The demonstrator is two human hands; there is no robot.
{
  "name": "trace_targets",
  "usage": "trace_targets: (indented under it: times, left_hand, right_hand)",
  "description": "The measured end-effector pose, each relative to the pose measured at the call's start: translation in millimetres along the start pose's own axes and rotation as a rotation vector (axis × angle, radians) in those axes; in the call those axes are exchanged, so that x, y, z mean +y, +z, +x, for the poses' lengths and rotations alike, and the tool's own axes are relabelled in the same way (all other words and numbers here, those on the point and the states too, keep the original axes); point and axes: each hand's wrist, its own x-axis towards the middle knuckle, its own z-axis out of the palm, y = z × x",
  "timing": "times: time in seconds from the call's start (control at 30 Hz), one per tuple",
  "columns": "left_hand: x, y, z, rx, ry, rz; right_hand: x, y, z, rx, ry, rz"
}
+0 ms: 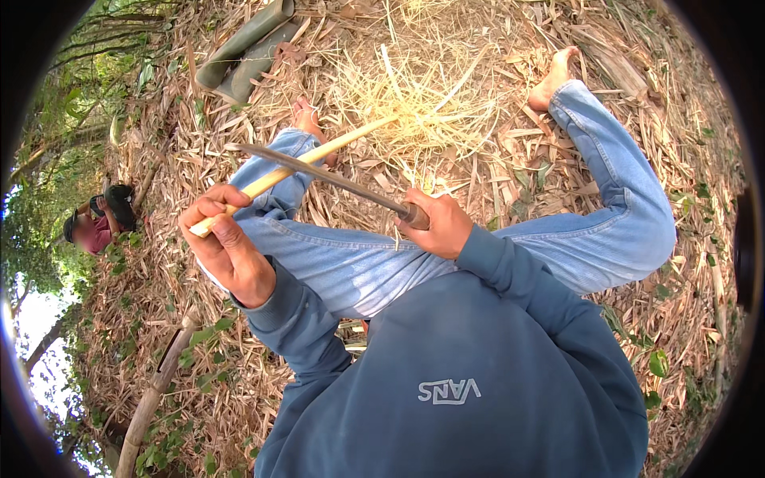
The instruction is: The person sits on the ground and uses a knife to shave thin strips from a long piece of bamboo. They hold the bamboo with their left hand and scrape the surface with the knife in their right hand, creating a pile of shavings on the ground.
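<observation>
My left hand [227, 243] is closed round the near end of a pale yellow stick [323, 150], likely bamboo or peeled wood. The stick slants up and to the right, its far end over a heap of thin shavings [422, 103]. In my right hand [440, 225] is the handle of a long-bladed knife [343, 183]. The blade reaches up and left and crosses the stick a little beyond my left hand. Whether its edge bites into the stick cannot be made out.
My jeans-clad legs [617, 207] are spread on ground covered in dry leaves, feet bare. Dark green boots [247, 60] lie at the far left. A cut pole [155, 390] lies at the near left. Another person [100, 223] sits off to the left by green plants.
</observation>
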Motion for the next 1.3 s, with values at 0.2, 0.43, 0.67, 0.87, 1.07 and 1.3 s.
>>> trace_targets:
  times: [0.2,0.43,0.67,0.87,1.07,1.3]
  left_hand:
    - [0.3,-0.1,5.4,-0.009,0.004,0.005]
    - [3.7,5.9,9.1,0.033,-0.043,0.004]
    - [3.2,7.3,10.5,0.213,-0.110,0.101]
    - [5.8,7.8,10.0,0.291,-0.045,0.094]
    - [10.8,14.9,4.7,0.307,-0.077,0.059]
    - [12.7,17.1,0.7,0.330,-0.110,0.066]
  right_hand:
    - [91.1,-1.7,25.4,0.114,0.249,-0.172]
    - [118.2,17.7,26.7,0.251,0.203,-0.071]
    - [109.8,-8.0,33.1,0.037,0.610,-0.046]
    - [84.5,-9.3,23.2,0.155,0.382,-0.083]
    - [-32.2,-2.8,-2.3,-0.034,-0.020,0.109]
    - [-12.6,10.5,13.3,0.068,-0.066,0.086]
